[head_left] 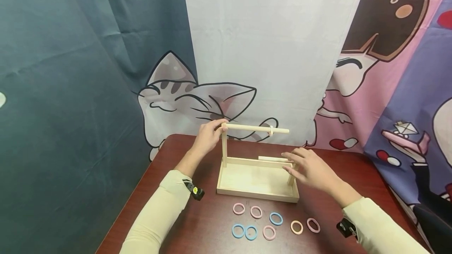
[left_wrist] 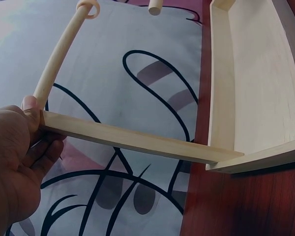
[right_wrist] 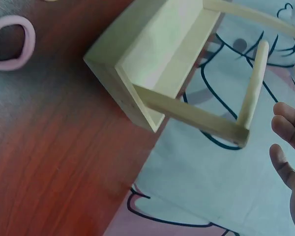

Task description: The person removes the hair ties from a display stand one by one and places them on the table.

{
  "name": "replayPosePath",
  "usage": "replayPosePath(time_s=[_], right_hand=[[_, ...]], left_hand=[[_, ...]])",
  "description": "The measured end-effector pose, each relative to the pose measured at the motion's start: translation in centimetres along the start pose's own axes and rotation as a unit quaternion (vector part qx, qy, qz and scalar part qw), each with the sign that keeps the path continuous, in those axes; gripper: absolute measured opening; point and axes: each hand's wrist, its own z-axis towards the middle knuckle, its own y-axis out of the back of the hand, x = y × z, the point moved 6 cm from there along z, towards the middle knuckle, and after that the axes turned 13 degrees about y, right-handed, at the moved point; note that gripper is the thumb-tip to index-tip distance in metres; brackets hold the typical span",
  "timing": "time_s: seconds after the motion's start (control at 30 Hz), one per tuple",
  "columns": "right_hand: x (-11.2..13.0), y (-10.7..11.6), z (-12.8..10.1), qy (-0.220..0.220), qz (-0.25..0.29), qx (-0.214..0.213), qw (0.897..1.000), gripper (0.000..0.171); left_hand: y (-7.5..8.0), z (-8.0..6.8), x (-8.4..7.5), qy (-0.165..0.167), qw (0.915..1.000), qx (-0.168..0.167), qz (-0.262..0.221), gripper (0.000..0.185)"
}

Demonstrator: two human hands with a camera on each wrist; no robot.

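Note:
A pale wooden stand has a shallow tray base (head_left: 256, 177), a tall post (head_left: 224, 148) at its left and a shorter post (right_wrist: 196, 117) at its right. From the tall post an upper dowel (head_left: 247, 127) runs rightward, and a cream ring (head_left: 271, 130) hangs near its free end. My left hand (head_left: 207, 136) grips the tall post's top, where the dowel joins it, thumb and fingers on either side. My right hand (head_left: 312, 167), fingers spread and holding nothing, hovers by the shorter post, in front of part of it and of the lower dowel (head_left: 271, 159).
Several rings lie on the dark red table (head_left: 197, 222) in front of the stand: pink rings (head_left: 234, 206), blue rings (head_left: 271, 215) and a yellowish ring (head_left: 292, 230). Behind the table hangs a printed cloth (head_left: 275, 50) with cartoon figures.

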Motion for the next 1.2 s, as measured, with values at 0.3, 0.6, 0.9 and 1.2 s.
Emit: replayPosePath(time_s=[0.3,0.6,0.9,1.2], right_hand=[[-2.4,0.6,0.2,-0.051,-0.003,-0.003,0.999,0.05],[-4.8,1.1,0.3,-0.095,-0.002,-0.002,0.995,0.058],[-6.5,1.8,0.5,-0.109,0.008,-0.037,0.993,0.064],[-6.5,1.2,2.7,-0.103,0.024,-0.035,0.994,0.068]], left_hand=[[-0.1,0.0,0.0,0.004,1.0,0.002,0.001,0.035],[-0.2,0.2,-0.2,-0.003,1.0,0.0,0.006,0.036],[-0.3,0.2,-0.2,-0.008,0.9999,0.001,0.008,0.035],[0.0,0.0,0.0,-0.003,0.9999,-0.002,0.012,0.035]])
